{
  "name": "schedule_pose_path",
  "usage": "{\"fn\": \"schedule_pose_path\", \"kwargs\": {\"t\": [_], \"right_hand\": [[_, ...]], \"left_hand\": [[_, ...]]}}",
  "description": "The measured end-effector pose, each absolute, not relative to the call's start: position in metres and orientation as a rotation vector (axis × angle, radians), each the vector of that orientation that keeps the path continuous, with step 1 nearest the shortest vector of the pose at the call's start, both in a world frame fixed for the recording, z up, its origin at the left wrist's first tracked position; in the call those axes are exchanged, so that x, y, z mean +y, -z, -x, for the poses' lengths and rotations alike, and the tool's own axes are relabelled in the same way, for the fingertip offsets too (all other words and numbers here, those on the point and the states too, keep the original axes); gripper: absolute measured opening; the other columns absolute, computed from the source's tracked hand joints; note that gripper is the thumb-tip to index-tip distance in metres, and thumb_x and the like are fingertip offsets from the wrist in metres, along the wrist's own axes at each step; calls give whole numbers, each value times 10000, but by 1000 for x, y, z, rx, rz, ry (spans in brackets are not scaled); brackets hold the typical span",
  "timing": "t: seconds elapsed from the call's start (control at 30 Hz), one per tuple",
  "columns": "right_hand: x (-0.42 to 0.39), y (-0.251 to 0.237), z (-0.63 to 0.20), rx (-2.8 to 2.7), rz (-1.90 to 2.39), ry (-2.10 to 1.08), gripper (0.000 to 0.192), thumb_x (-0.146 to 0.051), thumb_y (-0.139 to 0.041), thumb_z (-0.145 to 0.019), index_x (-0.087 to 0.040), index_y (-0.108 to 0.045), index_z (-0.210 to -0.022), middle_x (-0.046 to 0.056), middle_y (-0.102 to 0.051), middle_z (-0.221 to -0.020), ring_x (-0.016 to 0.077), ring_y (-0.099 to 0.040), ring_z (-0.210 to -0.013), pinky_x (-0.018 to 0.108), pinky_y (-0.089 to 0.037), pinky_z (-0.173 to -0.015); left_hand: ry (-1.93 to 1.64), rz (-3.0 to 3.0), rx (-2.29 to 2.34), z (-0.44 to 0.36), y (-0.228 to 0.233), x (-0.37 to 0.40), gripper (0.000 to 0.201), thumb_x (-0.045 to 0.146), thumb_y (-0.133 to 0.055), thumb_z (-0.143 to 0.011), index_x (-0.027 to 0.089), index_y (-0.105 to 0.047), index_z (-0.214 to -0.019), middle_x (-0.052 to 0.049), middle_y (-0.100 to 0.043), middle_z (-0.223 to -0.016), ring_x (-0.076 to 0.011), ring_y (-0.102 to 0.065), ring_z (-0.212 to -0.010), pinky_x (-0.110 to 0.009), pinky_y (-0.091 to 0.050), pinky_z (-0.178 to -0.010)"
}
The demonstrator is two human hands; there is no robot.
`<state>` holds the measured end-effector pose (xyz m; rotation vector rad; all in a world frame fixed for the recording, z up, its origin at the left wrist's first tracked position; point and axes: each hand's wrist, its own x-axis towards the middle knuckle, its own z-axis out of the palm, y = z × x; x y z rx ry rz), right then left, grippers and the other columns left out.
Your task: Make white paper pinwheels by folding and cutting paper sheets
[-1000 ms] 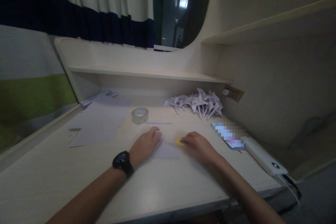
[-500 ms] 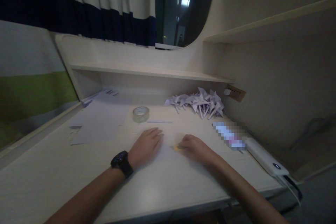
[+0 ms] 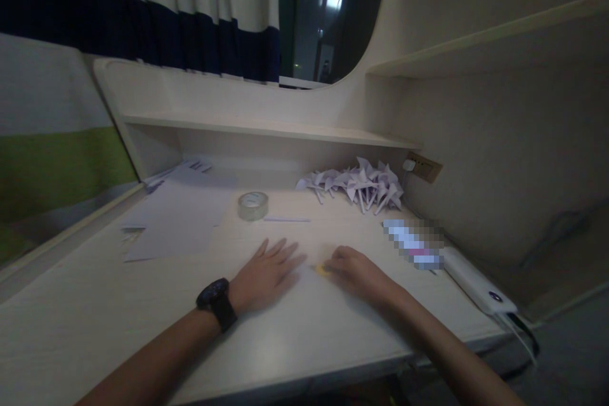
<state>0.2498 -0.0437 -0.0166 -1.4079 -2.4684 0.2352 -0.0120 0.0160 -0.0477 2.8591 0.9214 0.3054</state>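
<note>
My left hand (image 3: pixel 267 276) lies flat with its fingers spread, palm down on what looks like a pale piece of paper (image 3: pixel 303 281), hard to tell from the white desk. My right hand (image 3: pixel 354 271), blurred a little, is closed around a small yellow utility knife (image 3: pixel 322 270). Its thin tip points left, close to the left fingertips. Most of the knife is hidden inside the fist. Beyond the hands, a thin white paper stick (image 3: pixel 287 219) lies beside a roll of clear tape (image 3: pixel 253 206).
White paper sheets (image 3: pixel 178 212) are stacked at the left. Several paper pinwheels (image 3: pixel 364 184) are heaped at the back right. A phone with a blurred screen (image 3: pixel 412 244) and a white power bank (image 3: pixel 476 282) with cables lie at the right, below a wall socket (image 3: pixel 425 167).
My left hand's fingers have spread apart and shifted slightly. The right hand keeps its grip on the yellow utility knife, nearly in the same place. The whole view has shifted a little.
</note>
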Motion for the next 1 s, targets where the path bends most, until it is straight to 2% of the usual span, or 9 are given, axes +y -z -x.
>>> {"fn": "schedule_pose_path", "kwargs": {"t": [0.17,0.27,0.43,0.6,0.77,1.0], "right_hand": [[-52,13,-252,-2482,1439,-249,171,-202,-535,-900,-170,-691,-963,80,-601,-898,183,-545,-832,289,-420,-748],[-56,11,-253,-2469,1440,-265,167,-195,-535,-899,-173,-686,-967,81,-602,-913,183,-544,-844,290,-428,-757],[-58,9,-253,-2455,1446,-273,159,-179,-536,-895,-173,-685,-950,77,-601,-906,179,-547,-843,281,-434,-750],[-51,12,-252,-2441,1423,-250,144,-189,-554,-890,-179,-690,-937,70,-599,-892,178,-546,-844,285,-432,-758],[-46,16,-250,-2421,1368,-253,161,-202,-573,-885,-193,-695,-991,64,-601,-894,172,-542,-830,279,-420,-735],[-48,18,-255,-2444,1347,-262,169,-196,-582,-878,-191,-703,-996,73,-612,-901,176,-550,-830,277,-424,-738]], "left_hand": [[-317,-2855,927,12,45,14,504,516,-218,-986,352,-310,-1454,-27,-258,-1555,-296,-212,-1421,-571,-99,-1128],[-334,-2831,912,13,41,12,478,510,-246,-983,353,-374,-1416,-19,-287,-1546,-300,-216,-1419,-575,-113,-1124],[-388,-2795,838,12,35,9,386,448,-340,-976,322,-467,-1318,-18,-421,-1467,-286,-245,-1404,-582,-125,-1117],[-506,-2782,736,10,30,6,319,396,-448,-944,277,-508,-1233,-47,-569,-1260,-255,-435,-1249,-523,-211,-1099],[-573,-2799,679,8,29,8,347,389,-504,-914,246,-514,-1229,-78,-567,-1194,-258,-495,-1113,-460,-358,-987],[-578,-2812,685,10,31,9,339,378,-534,-900,256,-504,-1214,-67,-552,-1208,-264,-475,-1142,-488,-290,-1034]]}}
